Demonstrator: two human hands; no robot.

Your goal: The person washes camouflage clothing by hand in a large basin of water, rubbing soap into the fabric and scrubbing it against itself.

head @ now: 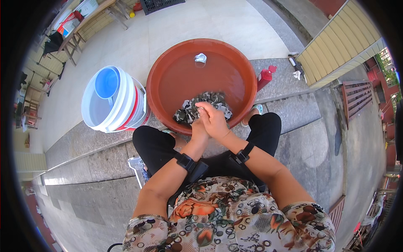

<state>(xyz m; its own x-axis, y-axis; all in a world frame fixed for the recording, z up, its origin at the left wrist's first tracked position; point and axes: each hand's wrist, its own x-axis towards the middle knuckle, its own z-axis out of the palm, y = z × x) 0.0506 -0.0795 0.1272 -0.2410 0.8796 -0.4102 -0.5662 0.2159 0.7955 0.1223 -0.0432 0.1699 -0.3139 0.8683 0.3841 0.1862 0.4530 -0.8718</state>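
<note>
A wide reddish-brown plastic basin [154, 104] stands before me with water in it. At its near side a wet camouflage-patterned cloth [185, 114] lies bunched, partly in the water. My right hand [216, 121] is over the cloth, its fingers curled and thumb near the forefinger. Close against it, my left hand [200, 128] is largely covered by the right. Whether either hand grips the cloth is hidden. A small whitish, shiny object [200, 58] is at the basin's far side.
Left of the basin stands a white bucket [91, 121] with a blue dipper [107, 82] inside. A red bottle [265, 77] stands right of the basin. A white plastic basket [136, 167] sits by my left leg. Farther off are a wooden bench [91, 19] and a black crate [160, 5].
</note>
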